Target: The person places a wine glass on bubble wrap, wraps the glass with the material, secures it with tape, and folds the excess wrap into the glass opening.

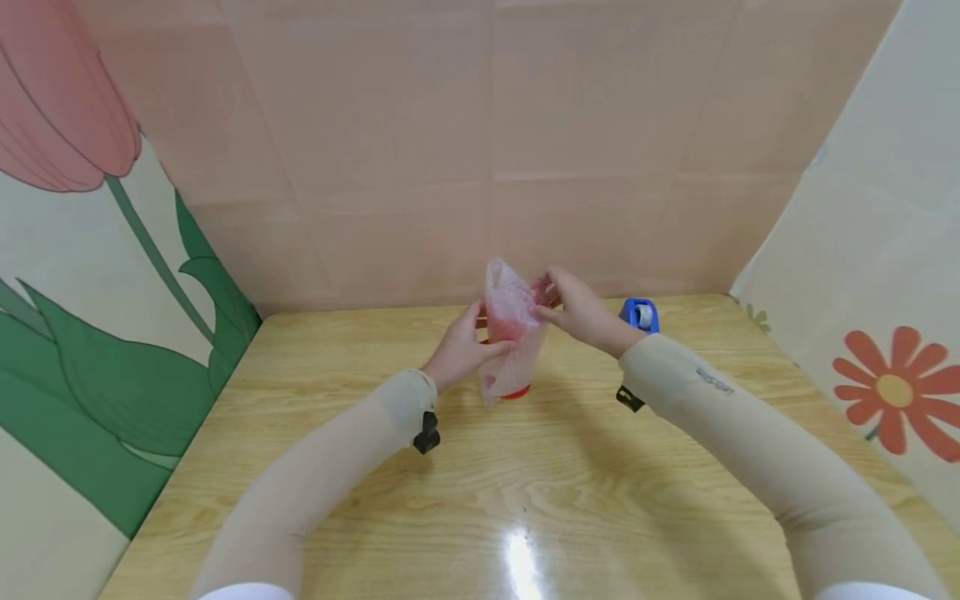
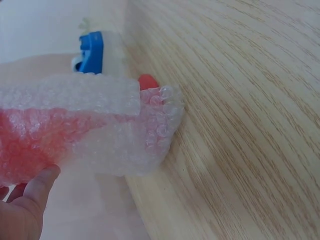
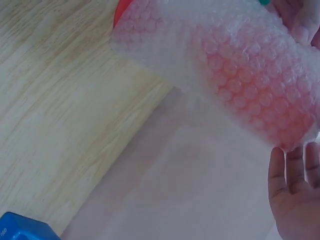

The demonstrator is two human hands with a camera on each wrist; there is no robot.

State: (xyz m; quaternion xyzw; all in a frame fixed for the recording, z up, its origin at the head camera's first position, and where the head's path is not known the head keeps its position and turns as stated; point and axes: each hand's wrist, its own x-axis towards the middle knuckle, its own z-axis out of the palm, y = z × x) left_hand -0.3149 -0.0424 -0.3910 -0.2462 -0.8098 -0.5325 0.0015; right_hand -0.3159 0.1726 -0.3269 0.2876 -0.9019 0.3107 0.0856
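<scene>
Between the two hands stands a red object in bubble wrap [image 1: 517, 358], roughly upright and taller than it is wide. Its kind is hidden by the cloudy wrap [image 2: 115, 145], and a red edge [image 1: 516, 393] shows at the bottom. From the left side, the left hand [image 1: 463, 343] grips it, thumb across the front and fingers behind. Higher up, the right hand [image 1: 579, 308] pinches the wrap near the top right. In the right wrist view the right fingertips [image 3: 295, 160] are at the upper end of the wrap [image 3: 255, 80].
A blue tape dispenser [image 1: 639, 315] stands at the back right of the wooden table [image 1: 360, 517], beyond the right wrist. Behind the table rises a pinkish covered wall [image 1: 375, 150]. Flower-printed panels [image 1: 892, 392] border both sides.
</scene>
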